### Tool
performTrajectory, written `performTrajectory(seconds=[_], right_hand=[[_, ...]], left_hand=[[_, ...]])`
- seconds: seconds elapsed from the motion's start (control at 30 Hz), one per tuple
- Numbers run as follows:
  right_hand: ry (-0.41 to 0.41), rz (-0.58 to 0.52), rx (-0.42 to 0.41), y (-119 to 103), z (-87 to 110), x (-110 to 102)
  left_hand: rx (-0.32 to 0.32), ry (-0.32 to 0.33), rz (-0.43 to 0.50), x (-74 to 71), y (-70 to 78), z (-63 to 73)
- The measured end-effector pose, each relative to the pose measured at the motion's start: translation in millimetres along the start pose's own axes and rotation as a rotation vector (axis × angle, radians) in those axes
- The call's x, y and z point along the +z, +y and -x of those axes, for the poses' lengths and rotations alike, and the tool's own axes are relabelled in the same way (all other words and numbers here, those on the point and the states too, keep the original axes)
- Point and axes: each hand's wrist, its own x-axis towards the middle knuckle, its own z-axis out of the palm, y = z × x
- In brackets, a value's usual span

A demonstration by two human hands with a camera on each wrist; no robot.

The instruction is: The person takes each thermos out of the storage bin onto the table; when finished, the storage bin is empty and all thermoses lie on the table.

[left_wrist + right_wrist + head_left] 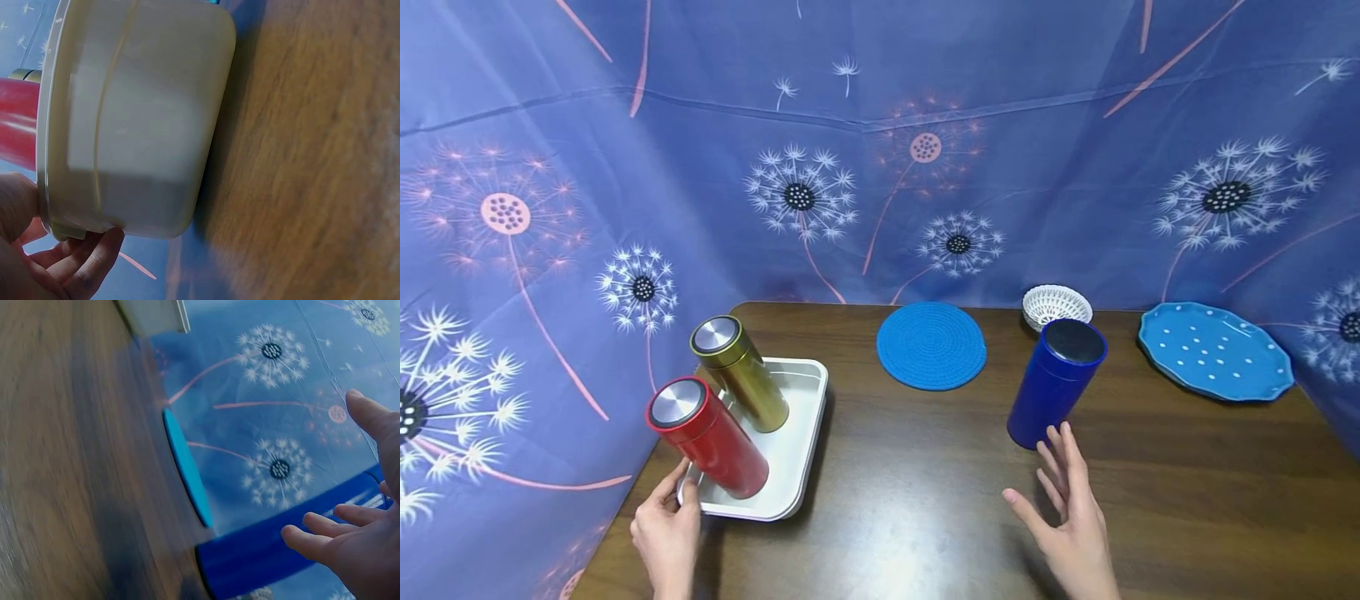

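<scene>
Two flasks with silver lids, a red flask (715,446) and a gold flask (748,379), stand in a white plastic bin (808,417) at the left of the table. My left hand (666,529) grips the bin's near left corner, and the left wrist view shows fingers (94,265) curled under its rim. A blue flask (1048,392) with a dark top stands upright right of the middle. Just in front of it is my right hand (1071,525), fingers spread and thumb apart, holding nothing. Whether its fingertips touch the flask I cannot tell.
A round blue woven mat (931,346) lies at the back middle. Behind the blue flask sits a small white patterned bowl (1051,304). A blue dotted plate (1217,354) is at the back right. Dandelion-print cloth (865,192) hangs behind and left of the wooden table (895,500).
</scene>
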Motion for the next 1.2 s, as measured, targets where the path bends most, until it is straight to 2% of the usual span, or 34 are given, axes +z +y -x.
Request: performTrajectory(seconds=[0.17,0.43,0.7,0.87,1.2], right_hand=[[-0.050,-0.057,-0.019,0,-4.8,16],[-0.123,-0.160,-0.126,-9,-18.7,47],[-0.258,-0.206,-0.206,-18,-27.8,80],[-0.328,-0.255,-0.247,-29,-34.3,101],[-0.438,-0.335,-0.361,-57,-52.6,145]], left_hand=[[0.009,0.009,-0.006,-2.1,-0.1,0.3],[0.021,0.023,-0.012,-2.1,0.6,-0.5],[0.031,0.034,-0.006,0.6,0.2,0.9],[0.044,0.054,-0.011,0.0,-1.1,2.0],[0.030,0.052,0.004,2.5,1.0,1.8]])
